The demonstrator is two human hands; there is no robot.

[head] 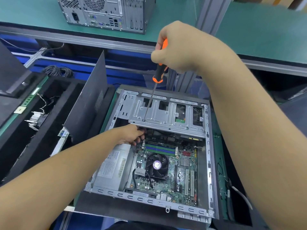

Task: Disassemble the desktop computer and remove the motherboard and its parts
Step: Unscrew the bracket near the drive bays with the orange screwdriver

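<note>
Two bare hands work over an open grey steel desktop computer case [208, 146] lying on its side, seen from the single head view. The right hand [179, 47] is raised above the case, its fingers wrapped round the orange-and-black handle of a long-shafted screwdriver [159, 70]. The shaft slants down and away from that hand, and its tip meets the silver sheet-metal drive cage [166, 113] near the cage's left end.

The left hand [132, 135] sits lower, just below the screwdriver tip, with its fingers bent under the cage's front lip among dark cables (whether they pinch anything cannot be told).

The green motherboard [182, 180] lies flat in the case floor, below and to the right of the left hand. It carries a black round cooling fan [157, 165] and a row of green-and-purple memory slots [160, 149]. A silver box-shaped power supply [113, 166] sits directly under the left wrist.

To the left of the left forearm a dark grey flat side panel [89, 100] stands tilted. Beyond the right hand a second grey computer tower [106, 12] stands on a green bench.
</note>
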